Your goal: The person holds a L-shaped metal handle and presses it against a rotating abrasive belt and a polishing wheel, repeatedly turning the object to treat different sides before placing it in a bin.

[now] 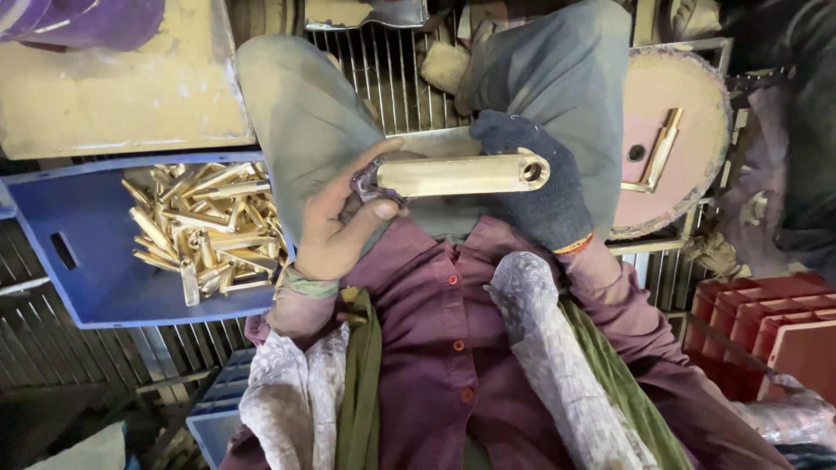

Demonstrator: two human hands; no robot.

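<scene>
- Here, a long brass bar was held up over the lap, between both hands.
- One end of it was pinched tight by the bare left hand.
- The other end, with a round hole, was gripped by the right hand, worn in a dark glove.
- More brass pieces were piled in the blue tray nearby.
- The bar might be dropped if the grip got loose.

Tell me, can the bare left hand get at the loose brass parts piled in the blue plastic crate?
Probably yes: the brass parts lie uncovered beside the left hand, but it is gripping the brass handle.
</scene>
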